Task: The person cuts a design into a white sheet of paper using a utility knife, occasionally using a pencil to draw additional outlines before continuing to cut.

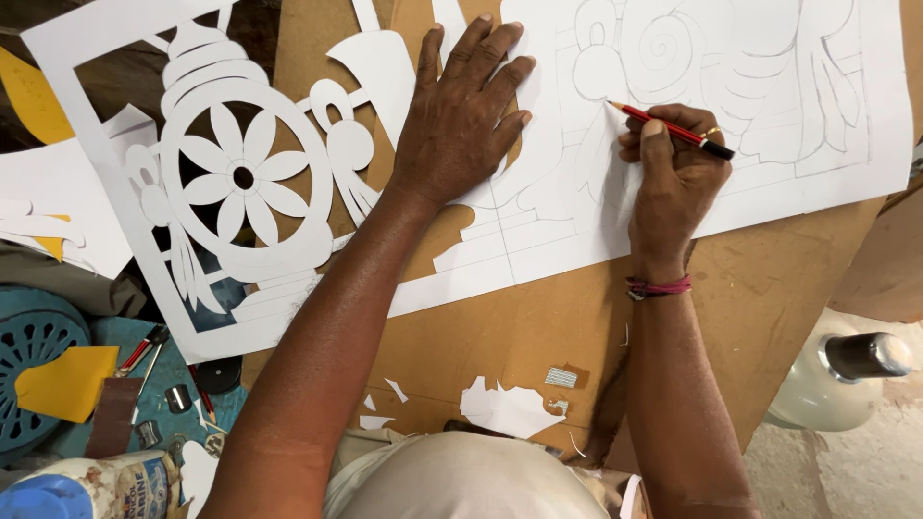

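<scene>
A large white paper sheet (538, 240) lies across a brown board (538, 327); everything else is placed against that sheet. Well below its left end, at the bottom corner of the view, sits a pale bag (115, 485) with a printed label and a blue patch beside it; the print is too small and cut off to make out more. Also below the left end lie a yellow card piece (65, 383), a brown strip (112, 415) and a small pair of red-handled pliers (142, 348) on a teal mat (183, 336). White paper scraps (510, 408) rest on the board below the sheet's middle.

The sheet's left part is cut out into a wheel with a flower (240, 175); its right part carries pencil outlines.

The left hand (460, 120) lies flat, palm down and fingers spread, pressing the middle of the sheet, forearm stretched straight up from the body. The right hand (673, 183) is curled closed around a red pencil (668, 128), its tip touching the sheet's drawn lines just right of the left hand. A red thread band (659, 286) circles that wrist.
</scene>
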